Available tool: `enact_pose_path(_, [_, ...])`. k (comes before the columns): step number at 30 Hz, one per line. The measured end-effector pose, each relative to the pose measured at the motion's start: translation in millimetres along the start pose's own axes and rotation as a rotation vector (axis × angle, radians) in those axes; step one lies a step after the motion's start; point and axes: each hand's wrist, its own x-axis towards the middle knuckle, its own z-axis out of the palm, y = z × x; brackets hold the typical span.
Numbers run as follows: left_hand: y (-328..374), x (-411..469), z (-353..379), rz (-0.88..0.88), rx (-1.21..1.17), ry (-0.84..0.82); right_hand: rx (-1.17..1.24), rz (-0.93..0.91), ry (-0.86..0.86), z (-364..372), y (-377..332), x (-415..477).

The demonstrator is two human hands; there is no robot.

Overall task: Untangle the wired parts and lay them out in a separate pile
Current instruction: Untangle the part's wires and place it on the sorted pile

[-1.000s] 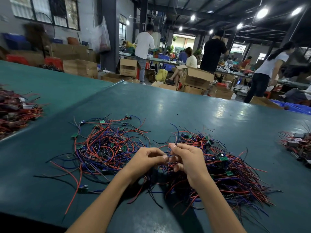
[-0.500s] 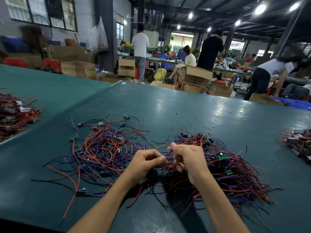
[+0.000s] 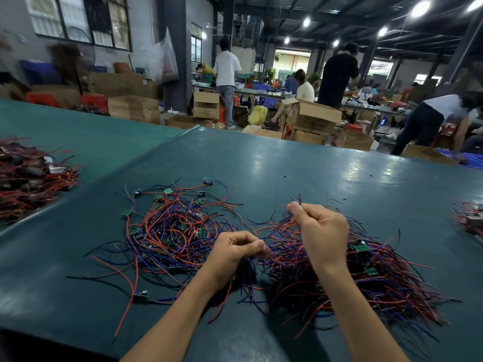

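Rising away from the left hand, the right hand is pinching a dark wire by its tip. The left is pinching strands from the tangled pile, lying beside the separated pile on the green table.

no readable text, labels or numbers, cardboard boxes and small circuit boards too blurred

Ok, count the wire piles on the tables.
4: far-left pile, spread pile beside the left hand, dense pile under the right hand, right-edge pile, cut off. More may lie off-frame.
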Motion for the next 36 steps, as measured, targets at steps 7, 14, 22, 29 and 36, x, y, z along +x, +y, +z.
enact_pose_path(7, [4.8,-2.5,-1.3,-0.037,-0.063,0.024,0.537,0.476,-0.015,9.2,6.9,-3.4])
enact_pose_path(14, [6.5,-3.1,2.5,-0.049,-0.066,-0.004,0.604,0.373,0.011,4.8,5.4,-1.9])
enact_pose_path(22, [6.4,-3.9,5.2,-0.081,-0.126,-0.102,-0.118,-0.27,0.227,3.0,25.7,0.1])
enact_pose_path(29, [6.8,-1.7,2.9,-0.108,-0.193,-0.114,0.198,0.092,0.103,9.1,29.9,-0.9])
enact_pose_path(36, [8.7,-3.0,1.6,-0.145,-0.213,-0.135,0.452,0.232,0.028,6.3,29.3,0.4])
